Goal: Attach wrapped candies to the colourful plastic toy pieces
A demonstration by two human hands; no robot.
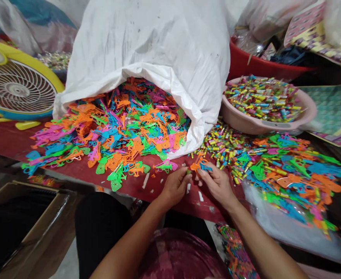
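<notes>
Over the front edge of the red table my two hands almost meet. My left hand (174, 186) is closed, its thumb and finger pinching a small yellow-green piece (189, 171) that is mostly hidden. An orange plastic toy (197, 163) and a blue plastic toy (206, 166) stick out of my closed right hand (217, 185). Beyond, a heap of orange, green, blue and pink plastic toys (135, 124) spills from a white sack (158, 35). Small wrapped tubes (222, 145), mostly yellow, lie loose right of the sack's mouth.
A pink basin (245, 123) full of wrapped tubes stands at right. More toys (298, 174) lie in front of it, partly over clear plastic bags (289, 232). A yellow fan (16, 87) is at far left, above an open cardboard box (39, 232). Behind sits a red tub (245, 64).
</notes>
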